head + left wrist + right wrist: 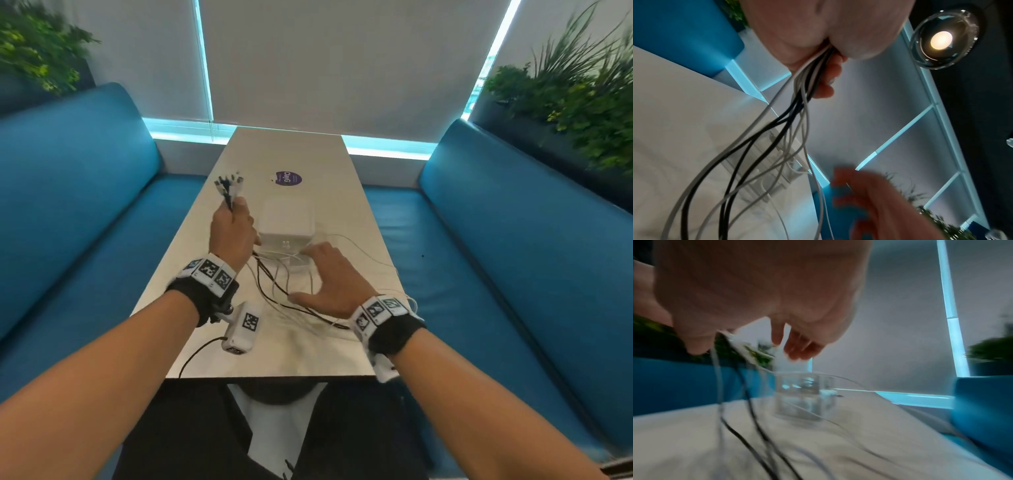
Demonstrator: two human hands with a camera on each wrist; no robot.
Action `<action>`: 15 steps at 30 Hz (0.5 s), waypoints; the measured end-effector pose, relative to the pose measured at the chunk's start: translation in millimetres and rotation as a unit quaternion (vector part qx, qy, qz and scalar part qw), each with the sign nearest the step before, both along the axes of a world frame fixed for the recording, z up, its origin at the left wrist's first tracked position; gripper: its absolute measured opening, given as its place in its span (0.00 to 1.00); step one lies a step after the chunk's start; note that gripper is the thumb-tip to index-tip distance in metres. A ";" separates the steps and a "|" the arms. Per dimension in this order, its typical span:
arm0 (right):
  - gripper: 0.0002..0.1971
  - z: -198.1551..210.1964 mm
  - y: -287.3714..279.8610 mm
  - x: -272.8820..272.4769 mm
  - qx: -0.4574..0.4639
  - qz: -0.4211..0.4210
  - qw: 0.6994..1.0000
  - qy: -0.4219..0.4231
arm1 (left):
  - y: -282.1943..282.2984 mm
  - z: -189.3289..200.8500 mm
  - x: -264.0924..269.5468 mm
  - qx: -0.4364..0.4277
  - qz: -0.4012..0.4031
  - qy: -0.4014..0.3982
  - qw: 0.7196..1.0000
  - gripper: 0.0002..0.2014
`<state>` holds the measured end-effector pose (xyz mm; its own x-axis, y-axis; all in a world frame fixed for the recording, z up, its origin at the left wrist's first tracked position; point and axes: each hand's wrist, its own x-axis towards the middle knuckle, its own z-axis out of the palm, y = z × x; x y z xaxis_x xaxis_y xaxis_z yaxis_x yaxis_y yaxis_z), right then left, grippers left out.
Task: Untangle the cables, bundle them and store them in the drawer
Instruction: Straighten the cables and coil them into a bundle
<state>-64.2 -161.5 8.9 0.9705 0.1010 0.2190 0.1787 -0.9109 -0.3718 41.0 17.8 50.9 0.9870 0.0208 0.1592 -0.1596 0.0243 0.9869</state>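
My left hand (233,229) is raised above the table and grips a bunch of black and white cables (228,190), whose plug ends fan out above the fist. In the left wrist view the cables (789,123) hang down from the fist toward the table. Their loose lengths (291,301) trail across the tabletop. My right hand (325,281) hovers over those strands with thumb and fingers spread, holding nothing. In the right wrist view the fingers (797,345) hang loosely above blurred cables (748,426). A small clear drawer box (287,219) stands just beyond both hands.
The narrow pale table (239,356) runs between two blue benches (68,205). A purple round sticker (288,178) lies beyond the box. Plants (582,89) stand behind the bench backs. A white tagged device (241,329) hangs from my left wrist.
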 end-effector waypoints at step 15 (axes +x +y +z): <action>0.08 -35.5 -5.9 12.7 0.014 -0.091 0.985 0.143 | 27.1 60.4 25.6 -0.171 0.143 0.017 0.975 0.16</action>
